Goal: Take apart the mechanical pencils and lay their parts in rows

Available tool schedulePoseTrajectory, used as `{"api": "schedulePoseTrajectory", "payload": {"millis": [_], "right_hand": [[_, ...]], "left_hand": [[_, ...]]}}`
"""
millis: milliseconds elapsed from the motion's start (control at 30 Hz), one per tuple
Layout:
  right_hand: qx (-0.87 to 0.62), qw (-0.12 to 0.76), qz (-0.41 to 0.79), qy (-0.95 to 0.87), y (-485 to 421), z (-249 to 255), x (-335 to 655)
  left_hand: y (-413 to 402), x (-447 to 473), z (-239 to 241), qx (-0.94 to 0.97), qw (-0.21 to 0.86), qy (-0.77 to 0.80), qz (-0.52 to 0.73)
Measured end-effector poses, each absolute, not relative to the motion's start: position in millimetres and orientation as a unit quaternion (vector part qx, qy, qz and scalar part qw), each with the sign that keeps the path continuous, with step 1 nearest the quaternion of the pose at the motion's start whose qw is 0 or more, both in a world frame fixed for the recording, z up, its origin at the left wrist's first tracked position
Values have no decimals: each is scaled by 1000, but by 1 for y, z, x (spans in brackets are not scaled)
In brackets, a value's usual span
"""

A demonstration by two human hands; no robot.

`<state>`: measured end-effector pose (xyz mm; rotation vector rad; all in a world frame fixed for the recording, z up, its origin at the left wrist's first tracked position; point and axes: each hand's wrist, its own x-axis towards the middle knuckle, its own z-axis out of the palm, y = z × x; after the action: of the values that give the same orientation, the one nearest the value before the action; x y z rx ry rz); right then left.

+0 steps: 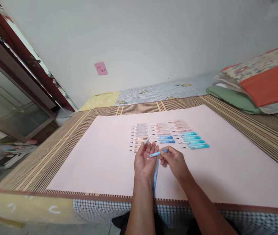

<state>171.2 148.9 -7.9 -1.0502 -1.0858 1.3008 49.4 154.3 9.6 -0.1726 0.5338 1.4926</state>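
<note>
My left hand (145, 160) lies palm up over the pink sheet (99, 160), fingers loosely curled round a thin white pen part (147, 140) that sticks up past the fingertips. My right hand (174, 160) pinches the end of a blue pen (157, 153), whose other end rests across my left palm. Just beyond both hands lie three columns of pens (168, 135) laid side by side: pale and brownish ones on the left, pink then blue in the middle, pink then turquoise on the right. A long bluish strip (155, 178) hangs down between my wrists.
The pink sheet lies on a striped woven mat (55, 143) over a bed. Folded blankets and a pillow (258, 81) are stacked at the far right. A glass-doored cabinet (11, 91) stands left, with books on the floor (13, 153). A pink note (101, 68) sticks on the wall.
</note>
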Motion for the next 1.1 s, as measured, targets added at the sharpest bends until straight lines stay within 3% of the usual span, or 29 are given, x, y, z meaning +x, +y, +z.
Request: {"api": "schedulePoseTrajectory", "payload": {"millis": [667,1100], "right_hand": [[-435,477,601,-471,148,-40,154],[-369,433,680,-463,146,-19,168]], "left_hand": [[155,45,12,12,634,288,717],[155,36,10,76,611,254,746]]}}
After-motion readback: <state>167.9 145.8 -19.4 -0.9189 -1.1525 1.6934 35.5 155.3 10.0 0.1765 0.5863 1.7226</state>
